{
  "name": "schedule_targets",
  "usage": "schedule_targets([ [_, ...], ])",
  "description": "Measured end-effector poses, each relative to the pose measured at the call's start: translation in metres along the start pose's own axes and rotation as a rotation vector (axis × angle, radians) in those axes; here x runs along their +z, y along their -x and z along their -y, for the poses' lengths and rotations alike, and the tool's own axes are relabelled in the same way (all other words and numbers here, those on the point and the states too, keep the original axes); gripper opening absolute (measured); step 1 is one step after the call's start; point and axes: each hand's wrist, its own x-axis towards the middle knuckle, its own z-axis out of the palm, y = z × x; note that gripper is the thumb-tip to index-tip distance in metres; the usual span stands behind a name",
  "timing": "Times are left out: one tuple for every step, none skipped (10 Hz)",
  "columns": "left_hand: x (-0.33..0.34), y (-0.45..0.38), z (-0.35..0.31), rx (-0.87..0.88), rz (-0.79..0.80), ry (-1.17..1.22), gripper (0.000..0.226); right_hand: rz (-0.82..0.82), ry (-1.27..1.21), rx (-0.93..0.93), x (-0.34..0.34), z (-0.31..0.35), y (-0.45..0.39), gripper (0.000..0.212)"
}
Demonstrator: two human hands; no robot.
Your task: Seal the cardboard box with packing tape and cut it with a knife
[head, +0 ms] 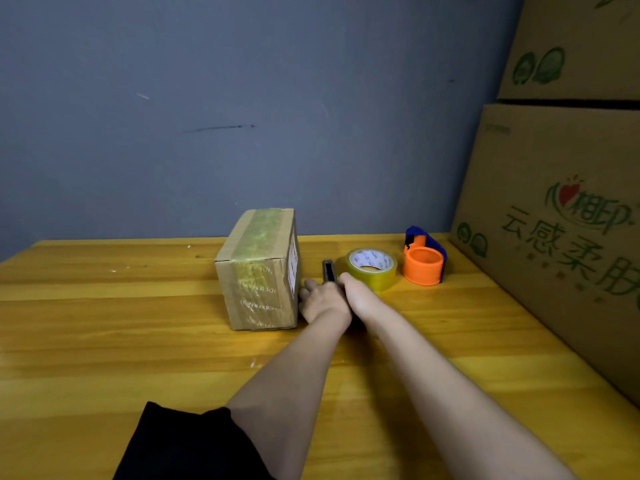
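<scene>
Head view. The lower part of the dark grey utility knife is hidden behind the two hands; only its upper end is seen, projecting toward the wall. The fingers of both hands are covered by the backs of the hands, so the exact grip cannot be made out. The stacked large printed cardboard cartons are cut off at the right edge of the frame, and the black sleeve at the bottom edge.

The left hand is seen curled at the knife, its outer fingers touching or just beside the right face of the small brown cardboard box. The right hand is pressed against the left hand, closed narrow, with a fingertip at the knife body, just beside the roll of clear yellowish packing tape.

The box stands on the glossy yellow wooden table, near the blue-grey wall. Its top and front are covered by a wrinkled, glossy tape strip. The tape roll lies flat to the right of the knife. An orange and blue plastic tape dispenser stands further right, just beside the roll
</scene>
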Motion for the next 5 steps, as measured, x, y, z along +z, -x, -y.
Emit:
schedule_targets([
  [-0.003,0.003,-0.002,0.001,0.042,-0.06,0.04,0.017,-0.033,0.02,-0.006,0.0,0.005,0.033],
  [-0.008,0.007,-0.003,0.007,0.098,-0.067,0.043,0.024,-0.06,-0.017,-0.013,0.002,0.013,0.035],
  [-0.012,0.013,-0.003,0.019,0.152,-0.046,0.047,0.026,-0.062,-0.018,-0.016,0.007,0.019,0.034],
  [-0.021,0.016,-0.003,0.053,0.177,-0.063,0.052,0.01,-0.049,-0.027,-0.018,0.01,0.027,0.02],
  [-0.039,0.024,-0.004,0.069,0.189,-0.035,0.047,-0.022,-0.071,0.001,-0.027,0.011,0.035,0.041],
])
